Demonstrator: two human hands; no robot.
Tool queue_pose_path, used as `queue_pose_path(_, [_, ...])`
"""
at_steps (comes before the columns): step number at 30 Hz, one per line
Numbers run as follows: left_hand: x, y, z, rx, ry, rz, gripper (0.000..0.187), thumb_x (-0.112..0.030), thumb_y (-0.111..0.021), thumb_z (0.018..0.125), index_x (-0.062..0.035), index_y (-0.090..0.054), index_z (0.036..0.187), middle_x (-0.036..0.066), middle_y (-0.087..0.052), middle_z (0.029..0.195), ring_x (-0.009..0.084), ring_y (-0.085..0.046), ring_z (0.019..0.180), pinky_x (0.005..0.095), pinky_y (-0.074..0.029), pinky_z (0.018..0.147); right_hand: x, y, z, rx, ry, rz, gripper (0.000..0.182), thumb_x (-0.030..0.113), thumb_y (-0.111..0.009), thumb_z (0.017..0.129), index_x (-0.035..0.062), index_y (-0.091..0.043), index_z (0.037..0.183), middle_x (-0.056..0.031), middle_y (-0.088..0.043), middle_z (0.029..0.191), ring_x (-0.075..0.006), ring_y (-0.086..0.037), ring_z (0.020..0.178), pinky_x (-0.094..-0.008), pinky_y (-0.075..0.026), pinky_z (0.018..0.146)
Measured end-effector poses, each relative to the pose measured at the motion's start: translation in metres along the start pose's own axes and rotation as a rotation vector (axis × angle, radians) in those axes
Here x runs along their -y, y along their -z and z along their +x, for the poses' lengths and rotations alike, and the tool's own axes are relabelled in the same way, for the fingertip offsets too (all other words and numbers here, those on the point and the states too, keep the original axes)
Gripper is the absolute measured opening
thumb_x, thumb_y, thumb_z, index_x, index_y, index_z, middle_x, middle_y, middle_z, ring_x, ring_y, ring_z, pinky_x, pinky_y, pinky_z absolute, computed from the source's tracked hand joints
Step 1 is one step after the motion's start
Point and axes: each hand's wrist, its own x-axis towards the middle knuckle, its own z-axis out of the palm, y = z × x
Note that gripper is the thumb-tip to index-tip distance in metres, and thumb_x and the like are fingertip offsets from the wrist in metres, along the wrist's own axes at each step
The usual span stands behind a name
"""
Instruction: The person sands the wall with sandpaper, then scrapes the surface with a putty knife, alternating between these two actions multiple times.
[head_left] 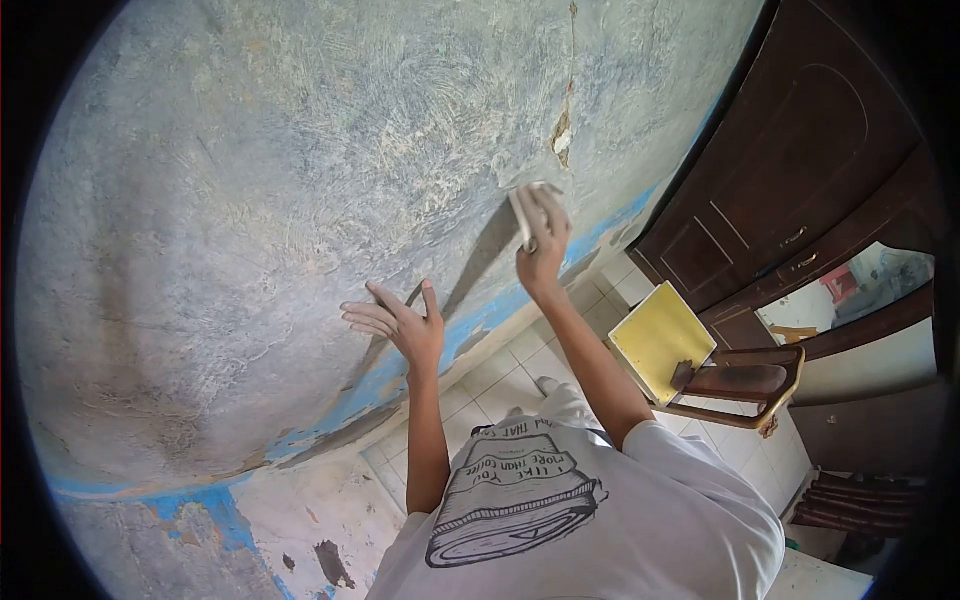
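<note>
My right hand (545,240) is closed around a flat, pale piece (521,219) with a straight white edge, held up against the wall (350,150). Its exact kind cannot be made out, since my fingers cover most of it. Lower and to the left, my left hand (402,325) has its fingers spread and holds nothing, close to the wall surface. The wall is rough grey with swirling pale scrape marks. Above my right hand, a crack with a chipped hole (562,140) runs upward.
Peeling blue paint (350,400) runs along the wall's lower part. To the right, a wooden chair (735,385) carries a yellow board (655,340) beside a dark wooden cabinet (780,170) with a mirror (850,295). White tiles (505,385) cover the floor.
</note>
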Motion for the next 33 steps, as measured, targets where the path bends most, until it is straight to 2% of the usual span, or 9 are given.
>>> queue_pose_path(10, [-0.001,0.001,0.001,0.021,0.008,0.014,0.106,-0.062,-0.050,0.097,0.0098,0.001,0.156,0.046,0.029,0.149,0.0581,0.038,0.136,0.0735,0.019,0.105,0.001,-0.001,0.001,-0.057,-0.136,-0.052,0.067,-0.013,-0.052,0.078,0.0122,-0.061,0.140,-0.0075,-0.058,0.140,-0.0289,-0.046,0.136,-0.0454,-0.028,0.109])
queue_pose_path(14, [0.000,-0.001,0.001,0.016,-0.005,0.022,0.106,-0.061,-0.051,0.097,0.0110,-0.001,0.156,0.046,0.029,0.149,0.0586,0.038,0.136,0.0733,0.019,0.105,0.009,0.008,0.005,0.035,0.042,0.007,0.080,-0.021,-0.046,0.068,0.0129,-0.062,0.139,-0.0096,-0.057,0.140,-0.0303,-0.047,0.136,-0.0422,-0.033,0.110])
queue_pose_path(15, [0.000,0.001,0.000,0.017,-0.004,0.015,0.105,-0.061,-0.051,0.097,0.0112,-0.001,0.155,0.046,0.029,0.149,0.0587,0.038,0.135,0.0734,0.019,0.105,0.000,0.004,0.004,-0.022,-0.096,0.010,0.076,-0.020,-0.046,0.070,0.0132,-0.063,0.136,-0.0092,-0.058,0.140,-0.0299,-0.046,0.137,-0.0423,-0.033,0.110])
queue_pose_path(18, [0.003,0.001,0.000,0.040,-0.009,0.054,0.110,-0.064,-0.053,0.095,0.0013,0.010,0.158,0.043,0.032,0.149,0.0579,0.037,0.137,0.0748,0.018,0.104,0.003,0.004,0.007,-0.047,-0.099,-0.048,0.075,-0.020,-0.048,0.070,0.0138,-0.065,0.135,-0.0089,-0.059,0.138,-0.0305,-0.047,0.137,-0.0423,-0.033,0.110])
queue_pose_path(21, [0.004,0.000,0.000,0.039,-0.008,0.051,0.109,-0.064,-0.052,0.096,0.0012,0.010,0.158,0.044,0.031,0.149,0.0584,0.037,0.136,0.0750,0.018,0.104,-0.001,0.007,0.005,-0.011,-0.032,-0.027,0.068,-0.013,-0.051,0.074,0.0134,-0.063,0.136,-0.0076,-0.060,0.137,-0.0289,-0.048,0.135,-0.0439,-0.030,0.109])
queue_pose_path(24, [0.003,0.001,-0.001,0.031,-0.017,0.026,0.103,-0.060,-0.050,0.098,0.0109,-0.002,0.156,0.047,0.027,0.148,0.0594,0.038,0.135,0.0741,0.020,0.104,0.000,0.005,0.008,-0.049,-0.053,-0.010,0.067,-0.014,-0.050,0.074,0.0114,-0.064,0.135,-0.0078,-0.061,0.136,-0.0286,-0.049,0.134,-0.0440,-0.030,0.109])
queue_pose_path(27, [0.002,0.000,-0.001,0.045,-0.003,0.064,0.103,-0.061,-0.050,0.098,0.0107,-0.002,0.156,0.048,0.027,0.148,0.0594,0.037,0.135,0.0740,0.020,0.104,0.016,0.007,0.005,0.008,0.039,-0.012,0.074,-0.020,-0.047,0.068,0.0100,-0.064,0.134,-0.0091,-0.061,0.136,-0.0298,-0.049,0.135,-0.0434,-0.032,0.110])
queue_pose_path(31, [0.004,0.000,-0.001,0.021,-0.036,0.044,0.104,-0.061,-0.050,0.098,0.0106,-0.003,0.156,0.048,0.027,0.148,0.0596,0.037,0.135,0.0738,0.020,0.104,0.004,0.004,0.005,-0.078,-0.192,0.005,0.075,-0.020,-0.046,0.068,0.0102,-0.064,0.134,-0.0097,-0.061,0.134,-0.0283,-0.050,0.133,-0.0437,-0.032,0.110])
queue_pose_path(33, [0.004,0.000,-0.001,0.042,-0.013,0.064,0.104,-0.061,-0.050,0.098,0.0107,-0.003,0.156,0.048,0.027,0.148,0.0598,0.037,0.135,0.0738,0.020,0.104,0.016,0.007,0.008,-0.068,-0.053,0.008,0.075,-0.021,-0.046,0.067,0.0102,-0.064,0.133,-0.0098,-0.062,0.133,-0.0285,-0.050,0.133,-0.0424,-0.032,0.110])
